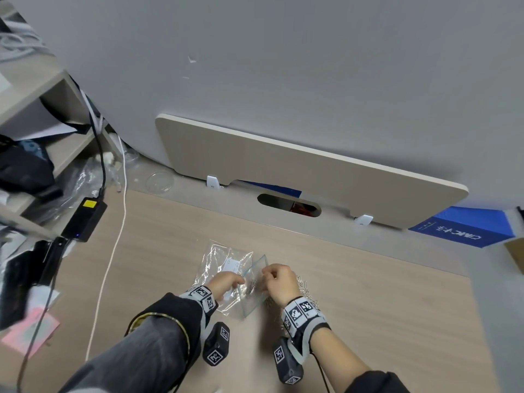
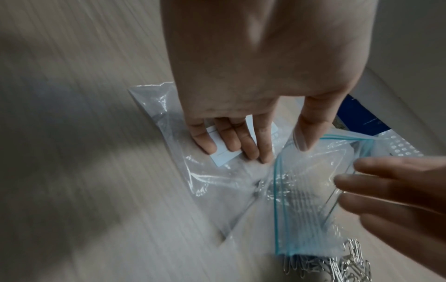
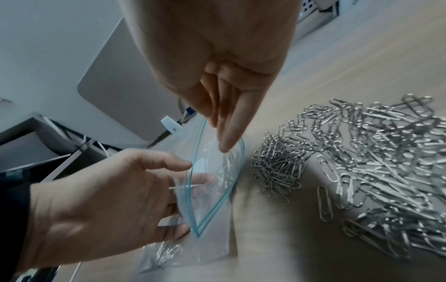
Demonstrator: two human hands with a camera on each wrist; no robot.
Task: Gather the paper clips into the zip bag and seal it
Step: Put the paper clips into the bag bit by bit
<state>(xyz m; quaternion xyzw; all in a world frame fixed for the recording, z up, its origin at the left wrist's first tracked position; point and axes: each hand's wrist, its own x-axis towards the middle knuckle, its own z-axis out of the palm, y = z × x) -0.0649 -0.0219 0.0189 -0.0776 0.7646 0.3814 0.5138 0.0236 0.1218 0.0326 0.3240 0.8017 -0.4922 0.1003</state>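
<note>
With your left hand (image 3: 101,200) pinching one lip of the zip bag (image 3: 212,183) and your right hand (image 3: 217,80) the other, spread the mouth wide beside the paper clips (image 3: 366,167) on the table (image 1: 368,293).

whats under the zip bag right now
Under the zip bag lies a crinkled clear plastic bag with a white label, on the desk. Some paper clips poke out beneath its near edge; anything else there is hidden.
</note>
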